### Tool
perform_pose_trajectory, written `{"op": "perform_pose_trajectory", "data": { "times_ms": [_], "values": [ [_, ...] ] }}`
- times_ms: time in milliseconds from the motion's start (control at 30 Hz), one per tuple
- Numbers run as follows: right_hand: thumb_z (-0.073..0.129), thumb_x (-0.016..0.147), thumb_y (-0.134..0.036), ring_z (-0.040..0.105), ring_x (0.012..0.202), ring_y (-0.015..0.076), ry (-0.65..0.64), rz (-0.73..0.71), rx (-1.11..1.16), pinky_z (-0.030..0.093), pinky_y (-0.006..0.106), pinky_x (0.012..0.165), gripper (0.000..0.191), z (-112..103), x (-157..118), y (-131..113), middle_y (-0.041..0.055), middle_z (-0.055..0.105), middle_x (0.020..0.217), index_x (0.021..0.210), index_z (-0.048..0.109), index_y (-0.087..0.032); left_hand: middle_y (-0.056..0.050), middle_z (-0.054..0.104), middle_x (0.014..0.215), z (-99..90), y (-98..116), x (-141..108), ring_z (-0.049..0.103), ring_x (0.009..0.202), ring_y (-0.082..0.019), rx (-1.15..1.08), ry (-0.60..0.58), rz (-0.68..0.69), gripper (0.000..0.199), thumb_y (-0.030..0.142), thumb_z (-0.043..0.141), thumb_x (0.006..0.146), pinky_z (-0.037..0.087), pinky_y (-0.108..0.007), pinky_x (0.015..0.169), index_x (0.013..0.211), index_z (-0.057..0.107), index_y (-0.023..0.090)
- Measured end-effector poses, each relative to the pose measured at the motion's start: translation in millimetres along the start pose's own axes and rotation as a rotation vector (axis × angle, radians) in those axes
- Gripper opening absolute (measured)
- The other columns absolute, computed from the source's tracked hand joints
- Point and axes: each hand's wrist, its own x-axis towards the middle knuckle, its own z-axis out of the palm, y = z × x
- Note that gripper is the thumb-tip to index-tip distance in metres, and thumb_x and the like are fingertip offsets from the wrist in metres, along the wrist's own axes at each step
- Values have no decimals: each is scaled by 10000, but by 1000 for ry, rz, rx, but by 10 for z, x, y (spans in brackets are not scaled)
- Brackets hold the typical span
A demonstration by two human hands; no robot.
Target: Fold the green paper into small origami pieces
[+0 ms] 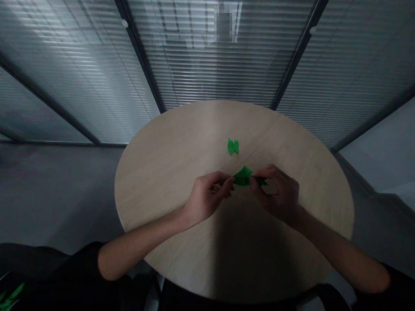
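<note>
The left hand (207,196) pinches the left tip of the folded green paper (243,177), and the right hand (282,196) pinches it toward its right end, over the middle of the round table (155,172). A light grip at both ends, pulling evenly, should keep the creases true. The small green piece (230,147), toward the far edge, is best left unbrushed.

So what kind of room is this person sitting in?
Probably an office or small meeting room: there's a round wood-look table, slatted blinds between dark frames, and a plain grey floor.
</note>
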Motion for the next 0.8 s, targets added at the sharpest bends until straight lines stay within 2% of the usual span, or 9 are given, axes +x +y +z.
{"op": "perform_pose_trajectory", "data": {
  "times_ms": [367, 567, 800],
  "values": [
    [684, 908, -156, 622, 654, 141, 28, 14, -14, 527, 269, 597, 131, -14, -8, 36, -23, 636, 764, 966, 618, -253, -68, 709, 801, 6, 3, -3, 672, 644, -121, -62, -94, 7, 334, 374, 482, 1068, 567, -226, 579, 967, 677, 122],
    [679, 904, -150, 615, 651, 146, 57, 31, -8, 517, 275, 586, 135, -13, 11, 33, -25, 624, 751, 959, 619, -257, -53, 704, 755, -19, 11, 9, 671, 640, -118, -19, -69, -1, 328, 366, 516, 1058, 549, -227, 592, 928, 691, 122],
    [677, 905, -127, 611, 659, 131, 48, 30, -10, 510, 260, 605, 137, -14, 9, 39, -26, 621, 760, 954, 620, -241, -70, 721, 812, -10, -10, -9, 674, 660, -117, -59, -71, 29, 330, 351, 490, 1073, 560, -220, 591, 942, 686, 121]
  ]
}}
